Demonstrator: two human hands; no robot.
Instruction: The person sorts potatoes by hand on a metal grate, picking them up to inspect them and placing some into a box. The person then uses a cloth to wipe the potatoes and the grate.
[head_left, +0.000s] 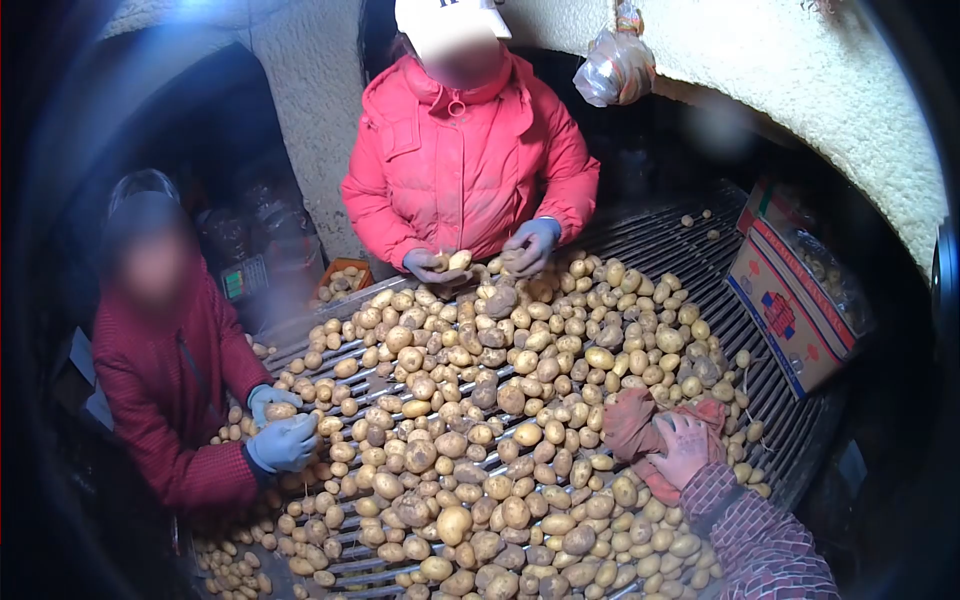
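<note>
My right hand (683, 449) comes in from the lower right in a patterned purple sleeve (762, 540). Its bare fingers are closed on a crumpled, dirty reddish cloth (634, 428) that lies over the heap of potatoes (520, 400). Many of the potatoes are yellow, some are coated in dark soil, and several touch the cloth's edges. Part of the cloth is hidden under my palm. My left hand does not show.
Potatoes cover a slatted metal grate (800, 425). Opposite, a person in a pink jacket (470, 165) handles potatoes with gloved hands; at left, another in dark red (170, 390) does likewise. A printed carton (790, 310) stands right; an orange crate (343, 282) holds potatoes.
</note>
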